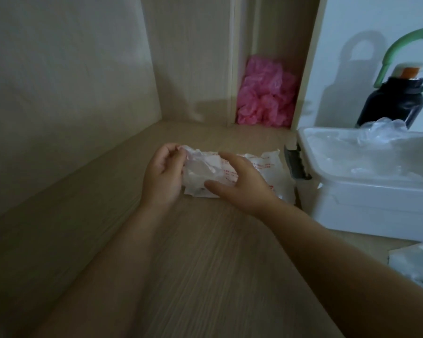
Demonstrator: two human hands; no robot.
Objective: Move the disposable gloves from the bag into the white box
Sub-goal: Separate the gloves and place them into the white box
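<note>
Head cam: left hand [165,172] pinches bag [261,167] end; right hand [242,184] open, prob. over gloves [200,172]. Hold bag still, pull slow.

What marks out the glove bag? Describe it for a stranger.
Start at the wooden desktop, then the white box on its right. Just left of that box lies the bag, pinched by the left hand. Unlike the pink heap behind, it is crinkled white with red print.

Left hand [163,175], right hand [242,184] (both bare).
</note>
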